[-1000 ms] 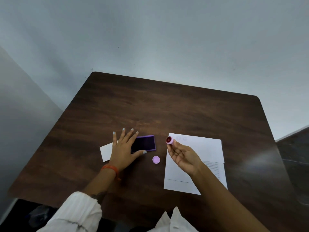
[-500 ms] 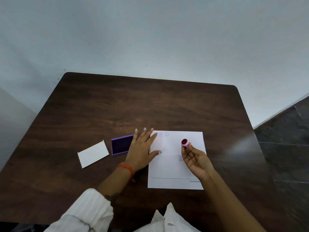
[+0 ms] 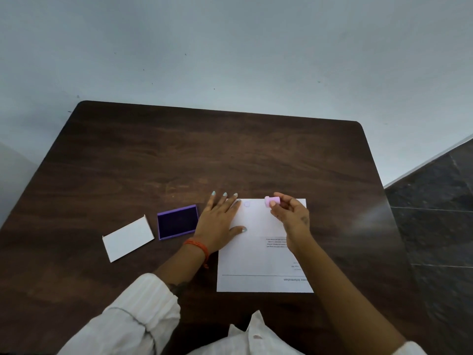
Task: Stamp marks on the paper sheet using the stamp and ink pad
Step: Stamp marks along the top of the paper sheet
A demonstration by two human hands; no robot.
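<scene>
A white paper sheet (image 3: 256,254) with printed text lies on the dark wooden table (image 3: 204,155). A faint round stamp mark (image 3: 247,204) shows near its far edge. My left hand (image 3: 220,221) lies flat with spread fingers on the sheet's left edge. My right hand (image 3: 289,213) pinches a small pink stamp (image 3: 271,201) at the sheet's far edge, its face turned left and down toward the paper. Whether it touches the paper I cannot tell. The open purple ink pad (image 3: 178,222) sits just left of my left hand.
A white card-like lid (image 3: 128,238) lies left of the ink pad. A pale wall stands behind the table. Dark tiled floor (image 3: 435,213) shows past the table's right edge. My white sleeves (image 3: 133,316) fill the near edge.
My left hand moved off the ink pad and onto the sheet. My right hand turned the stamp over from face-up and carried it to the sheet's far edge. The view shifted right.
</scene>
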